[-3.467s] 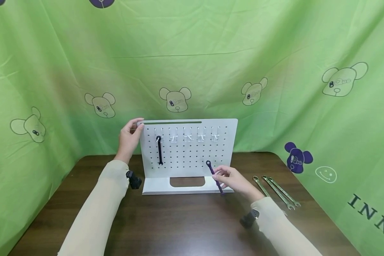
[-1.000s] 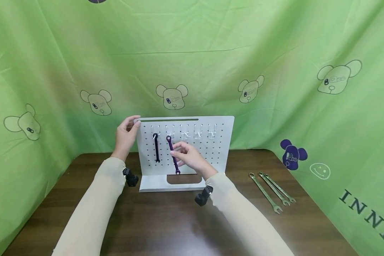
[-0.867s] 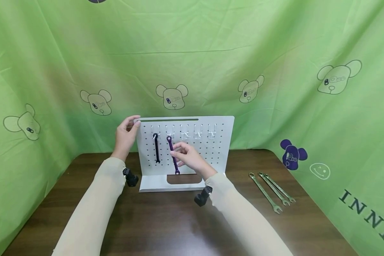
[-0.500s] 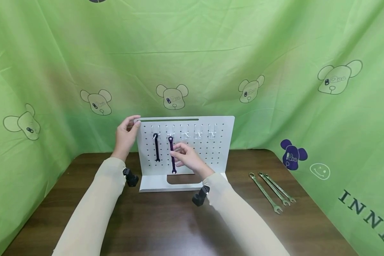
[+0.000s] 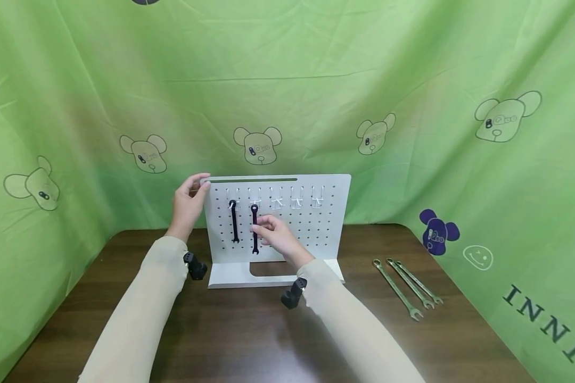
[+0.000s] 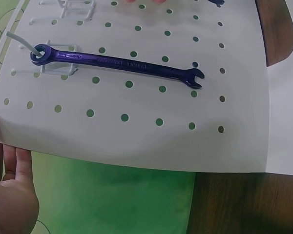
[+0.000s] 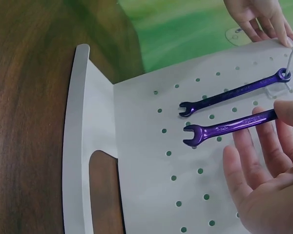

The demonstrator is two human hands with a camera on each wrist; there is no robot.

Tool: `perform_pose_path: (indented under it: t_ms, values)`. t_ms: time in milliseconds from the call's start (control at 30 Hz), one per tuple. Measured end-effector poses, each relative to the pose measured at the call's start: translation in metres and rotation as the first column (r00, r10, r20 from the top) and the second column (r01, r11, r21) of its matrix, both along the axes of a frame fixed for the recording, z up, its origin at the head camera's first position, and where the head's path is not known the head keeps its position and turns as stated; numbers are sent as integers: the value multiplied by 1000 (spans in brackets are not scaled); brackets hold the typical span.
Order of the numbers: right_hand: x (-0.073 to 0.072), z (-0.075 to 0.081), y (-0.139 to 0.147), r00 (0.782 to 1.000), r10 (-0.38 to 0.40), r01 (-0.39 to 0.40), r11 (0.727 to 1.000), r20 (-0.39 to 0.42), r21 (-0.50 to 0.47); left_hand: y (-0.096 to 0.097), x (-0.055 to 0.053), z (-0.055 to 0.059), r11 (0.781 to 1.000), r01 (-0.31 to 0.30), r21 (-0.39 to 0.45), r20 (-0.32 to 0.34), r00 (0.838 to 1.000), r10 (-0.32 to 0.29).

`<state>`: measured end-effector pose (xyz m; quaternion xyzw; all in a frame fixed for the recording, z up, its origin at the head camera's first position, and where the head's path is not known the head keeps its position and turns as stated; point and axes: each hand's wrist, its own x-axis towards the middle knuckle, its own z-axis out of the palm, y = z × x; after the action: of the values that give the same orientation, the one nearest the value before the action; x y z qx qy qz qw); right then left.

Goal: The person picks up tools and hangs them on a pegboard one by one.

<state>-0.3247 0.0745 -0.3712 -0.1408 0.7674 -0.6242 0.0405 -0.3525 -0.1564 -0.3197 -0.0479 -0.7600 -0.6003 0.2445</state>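
Observation:
A white pegboard stands upright on the table, with a row of white hooks near its top. My left hand holds the board's upper left corner between thumb and fingers. From the leftmost hook hangs a dark purple combination wrench, ring end up. In my right hand a second purple combination wrench is pinched between thumb and fingers. It stands nearly vertical in front of the board, its open end down and its ring end right at the second hook. That ring end lies outside the right wrist view.
Several silver combination wrenches lie side by side on the brown wooden table, right of the board. The board's flat base has a wide cutout. A green printed curtain hangs behind and along both sides.
My right hand has carried the purple wrench left from the board's lower right to the second hook. Over the last second the wrench has swung from tilted to nearly vertical. My left hand keeps its hold.

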Motion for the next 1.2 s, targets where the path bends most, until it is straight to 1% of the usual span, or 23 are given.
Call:
perform_pose_path:
  t_ms: [233, 433, 800, 1200]
  values:
    - [-2, -4, -1, 1000, -17, 17, 1000, 12, -21, -1, 1, 0, 1000, 6, 3, -5, 1000, -6]
    - [-5, -8, 0, 1000, -16, 17, 999, 14, -45, -3, 2, 0, 1000, -2, 1, -5, 1000, 2]
    - [-9, -16, 5, 999, -8, 12, 996, 36, -88, -1, -1, 0, 1000, -6, -18, 10, 1000, 7]
    - [-7, -21, 14, 1000, 1, 0, 998, 22, -67, 0, -2, -2, 1000, -11, -17, 14, 1000, 11]
